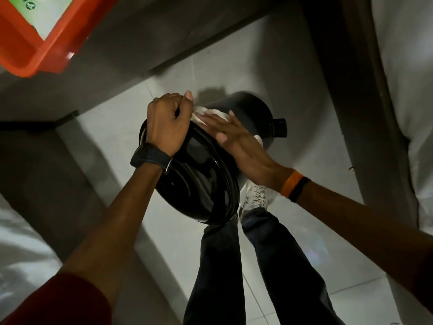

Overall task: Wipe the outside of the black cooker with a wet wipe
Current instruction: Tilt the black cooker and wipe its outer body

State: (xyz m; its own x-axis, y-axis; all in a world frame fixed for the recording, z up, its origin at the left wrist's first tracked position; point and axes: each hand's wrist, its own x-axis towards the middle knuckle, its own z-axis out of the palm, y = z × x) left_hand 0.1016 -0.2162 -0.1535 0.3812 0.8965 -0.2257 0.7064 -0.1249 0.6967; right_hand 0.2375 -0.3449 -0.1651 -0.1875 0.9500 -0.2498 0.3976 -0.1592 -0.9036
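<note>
Both our hands are on the cooker (196,174), which we hold up in the air, tipped on its side above the tiled floor (293,90). Our left hand (167,124) is curled into a closed grip at the cooker's upper rim, thumb sticking out past the edge; what exactly the fingers wrap around is hidden under the hand. Our right hand (230,137) lies flat with fingers spread, pressing the wipe (210,113) against the cooker's side wall, just beside the left thumb. The white wipe is bunched, and only its upper edge shows beyond the fingertips.

The cooker's glossy lid (194,181) faces us, and its round body points away from us. A black side handle (280,127) juts out on the cooker's far right.

A dark watch (150,157) sits on our left wrist, touching the lid's rim. Orange and black bands (295,185) circle our right wrist. Below the cooker we see our legs in dark trousers (257,266) and one white shoe (255,195) partly hidden behind the right wrist.

Well away from the cooker, at upper left, stands an orange tray (44,52) on a grey ledge.
</note>
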